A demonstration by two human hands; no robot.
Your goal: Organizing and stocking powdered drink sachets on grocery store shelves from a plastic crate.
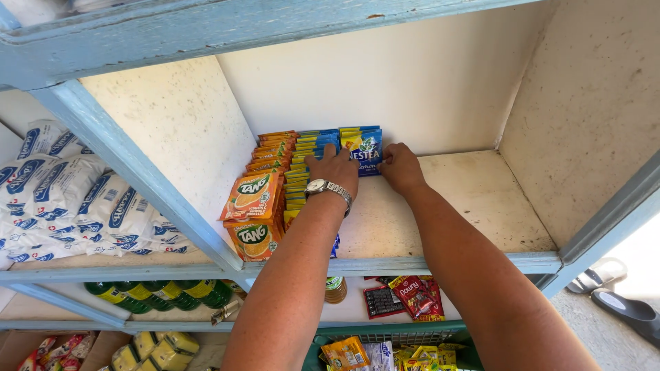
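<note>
Both my hands reach deep into a white shelf compartment. My left hand [335, 169], with a metal wristwatch [327, 188] on the wrist, rests its fingers on a row of blue and yellow drink-mix sachets [307, 152]. My right hand [399, 167] presses against the right side of a blue sachet stack [364, 145] standing at the back wall. Between the two hands the front blue sachet stands upright. A row of orange sachets [256, 199] lines the left wall of the compartment, running toward the front edge.
The white shelf board [474, 199] stretches right of my hands. White and blue packets [75, 199] fill the left compartment. Green bottles [158, 294] lie below, with red snack packs [412, 295] and yellow packets [347, 354] lower down. Sandals [619, 295] sit on the floor at right.
</note>
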